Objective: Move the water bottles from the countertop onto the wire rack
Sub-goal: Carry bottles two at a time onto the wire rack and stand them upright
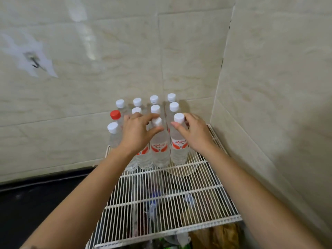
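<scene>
Up in the tiled corner (179,60), the white wire rack (170,200) fills the lower middle of the view, with a dark countertop (27,203) off at 8 o'clock. The left forearm (86,186) and right forearm (242,186) come in from 6 o'clock, both reaching toward 12. The bunch of water bottles (154,108) stands upright at the 12 o'clock end of the rack, packed tight in rows. All the caps are white except on one red-capped bottle (115,115) at the bunch's 9 o'clock edge. The left hand (136,133) is palm-down, thumb and forefinger curled round the neck of the front middle bottle (159,150) just under its cap, so the bottle sits at 3 o'clock of the palm. The right hand (195,133) grips the front right bottle (179,150) the same way, thumb on the near side of the neck, fingers wrapped behind, cap poking out at 10 o'clock. Those two bottles stand side by side, bases on the wires as far as I can tell. The hands are close to each other but not touching.
</scene>
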A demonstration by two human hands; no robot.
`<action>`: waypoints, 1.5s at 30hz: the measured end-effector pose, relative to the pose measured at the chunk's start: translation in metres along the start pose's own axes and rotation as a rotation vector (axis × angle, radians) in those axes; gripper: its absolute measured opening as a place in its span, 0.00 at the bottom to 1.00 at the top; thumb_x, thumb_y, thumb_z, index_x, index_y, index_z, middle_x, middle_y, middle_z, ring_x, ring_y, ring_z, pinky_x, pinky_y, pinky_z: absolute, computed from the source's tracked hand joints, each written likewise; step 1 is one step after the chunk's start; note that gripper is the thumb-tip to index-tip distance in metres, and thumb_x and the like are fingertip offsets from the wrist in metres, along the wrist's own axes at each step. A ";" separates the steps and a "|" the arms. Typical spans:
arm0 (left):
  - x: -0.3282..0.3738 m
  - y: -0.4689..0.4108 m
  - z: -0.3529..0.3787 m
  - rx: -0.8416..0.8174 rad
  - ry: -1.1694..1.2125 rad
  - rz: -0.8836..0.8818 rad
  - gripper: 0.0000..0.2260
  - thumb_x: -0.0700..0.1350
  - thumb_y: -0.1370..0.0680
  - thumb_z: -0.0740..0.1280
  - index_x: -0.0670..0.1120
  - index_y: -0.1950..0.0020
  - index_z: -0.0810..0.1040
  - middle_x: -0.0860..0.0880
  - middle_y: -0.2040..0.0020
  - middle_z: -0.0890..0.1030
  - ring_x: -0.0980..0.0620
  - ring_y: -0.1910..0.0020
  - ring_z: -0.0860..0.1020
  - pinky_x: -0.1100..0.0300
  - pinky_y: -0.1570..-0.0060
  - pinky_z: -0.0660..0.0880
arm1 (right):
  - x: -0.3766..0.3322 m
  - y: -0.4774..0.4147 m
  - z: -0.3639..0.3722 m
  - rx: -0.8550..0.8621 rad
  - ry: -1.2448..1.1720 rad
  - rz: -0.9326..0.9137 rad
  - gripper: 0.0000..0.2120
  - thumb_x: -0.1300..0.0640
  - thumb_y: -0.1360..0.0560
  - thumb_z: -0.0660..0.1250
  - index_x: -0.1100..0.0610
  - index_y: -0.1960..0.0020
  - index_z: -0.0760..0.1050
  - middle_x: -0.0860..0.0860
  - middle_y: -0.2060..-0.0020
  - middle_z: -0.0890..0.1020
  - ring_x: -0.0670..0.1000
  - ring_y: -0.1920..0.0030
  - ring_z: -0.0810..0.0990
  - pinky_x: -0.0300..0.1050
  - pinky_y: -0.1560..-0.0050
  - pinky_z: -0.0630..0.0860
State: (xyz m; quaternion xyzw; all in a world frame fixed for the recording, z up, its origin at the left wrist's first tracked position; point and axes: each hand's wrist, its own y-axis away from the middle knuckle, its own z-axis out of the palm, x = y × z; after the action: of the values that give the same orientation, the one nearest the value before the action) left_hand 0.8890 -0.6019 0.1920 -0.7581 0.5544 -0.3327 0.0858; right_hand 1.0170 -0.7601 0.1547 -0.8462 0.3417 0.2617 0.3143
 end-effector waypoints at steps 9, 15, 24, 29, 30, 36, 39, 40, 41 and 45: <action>-0.005 0.000 0.006 -0.013 0.025 -0.019 0.18 0.53 0.27 0.76 0.48 0.40 0.82 0.50 0.56 0.78 0.44 0.51 0.77 0.43 0.44 0.73 | 0.000 0.002 0.008 0.027 0.037 -0.008 0.21 0.38 0.20 0.64 0.54 0.39 0.77 0.52 0.48 0.80 0.55 0.48 0.79 0.51 0.53 0.76; -0.002 0.009 -0.002 -0.076 -0.165 0.086 0.24 0.56 0.23 0.71 0.47 0.31 0.77 0.44 0.33 0.78 0.39 0.33 0.72 0.41 0.34 0.67 | -0.003 0.011 0.003 -0.003 0.053 0.100 0.39 0.28 0.23 0.58 0.51 0.20 0.60 0.54 0.25 0.67 0.57 0.27 0.70 0.54 0.36 0.72; -0.012 0.138 -0.041 0.087 -0.492 -0.015 0.27 0.60 0.18 0.57 0.46 0.24 0.68 0.40 0.22 0.66 0.38 0.23 0.63 0.39 0.31 0.64 | -0.032 0.081 0.021 0.290 -0.046 -0.184 0.31 0.44 0.18 0.62 0.59 0.21 0.62 0.64 0.22 0.61 0.62 0.23 0.63 0.57 0.27 0.66; -0.029 0.212 -0.089 0.134 -0.683 -0.222 0.26 0.59 0.18 0.58 0.45 0.26 0.71 0.39 0.24 0.68 0.38 0.24 0.65 0.37 0.33 0.63 | -0.088 0.109 0.080 0.318 -0.187 -0.491 0.27 0.50 0.18 0.66 0.61 0.24 0.68 0.65 0.24 0.64 0.62 0.23 0.63 0.62 0.27 0.67; -0.034 0.228 -0.103 0.150 -0.728 -0.250 0.26 0.59 0.18 0.58 0.44 0.26 0.71 0.39 0.24 0.68 0.37 0.25 0.65 0.38 0.33 0.64 | -0.105 0.115 0.093 0.284 -0.213 -0.524 0.26 0.51 0.19 0.67 0.61 0.25 0.69 0.65 0.25 0.64 0.63 0.23 0.64 0.63 0.28 0.67; -0.059 0.334 -0.204 0.260 -0.904 -0.531 0.26 0.58 0.18 0.56 0.43 0.26 0.71 0.38 0.24 0.68 0.36 0.25 0.66 0.39 0.32 0.63 | -0.212 0.171 0.173 -0.024 -0.283 -0.634 0.25 0.50 0.19 0.66 0.57 0.25 0.70 0.64 0.25 0.66 0.65 0.24 0.64 0.63 0.25 0.63; -0.070 0.397 -0.256 0.326 -0.968 -0.664 0.27 0.58 0.18 0.56 0.42 0.26 0.72 0.37 0.24 0.68 0.34 0.25 0.65 0.36 0.32 0.63 | -0.270 0.206 0.206 -0.187 -0.303 -0.697 0.26 0.47 0.18 0.64 0.54 0.23 0.67 0.62 0.23 0.63 0.63 0.22 0.61 0.65 0.25 0.63; -0.073 0.418 -0.273 0.354 -0.980 -0.719 0.27 0.58 0.18 0.55 0.42 0.26 0.72 0.36 0.24 0.67 0.34 0.25 0.65 0.36 0.32 0.63 | -0.292 0.218 0.217 -0.224 -0.313 -0.736 0.26 0.47 0.18 0.63 0.53 0.23 0.67 0.61 0.22 0.63 0.63 0.22 0.60 0.64 0.24 0.62; -0.077 0.439 -0.290 0.382 -0.992 -0.777 0.27 0.58 0.18 0.55 0.42 0.26 0.72 0.36 0.24 0.67 0.35 0.25 0.64 0.36 0.32 0.62 | -0.315 0.230 0.228 -0.252 -0.323 -0.779 0.26 0.46 0.18 0.63 0.53 0.22 0.67 0.61 0.22 0.62 0.62 0.21 0.60 0.63 0.23 0.60; -0.101 0.518 -0.351 0.456 -1.021 -0.958 0.28 0.59 0.18 0.54 0.43 0.24 0.69 0.37 0.22 0.63 0.37 0.23 0.61 0.36 0.29 0.60 | -0.406 0.278 0.280 -0.311 -0.366 -0.910 0.26 0.45 0.18 0.62 0.52 0.22 0.67 0.60 0.21 0.62 0.60 0.20 0.57 0.58 0.22 0.55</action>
State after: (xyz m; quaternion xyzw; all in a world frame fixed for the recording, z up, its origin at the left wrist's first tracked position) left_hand 0.2565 -0.6190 0.1603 -0.9410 -0.0295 -0.0462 0.3339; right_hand 0.4912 -0.5515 0.1374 -0.8862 -0.1647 0.2901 0.3216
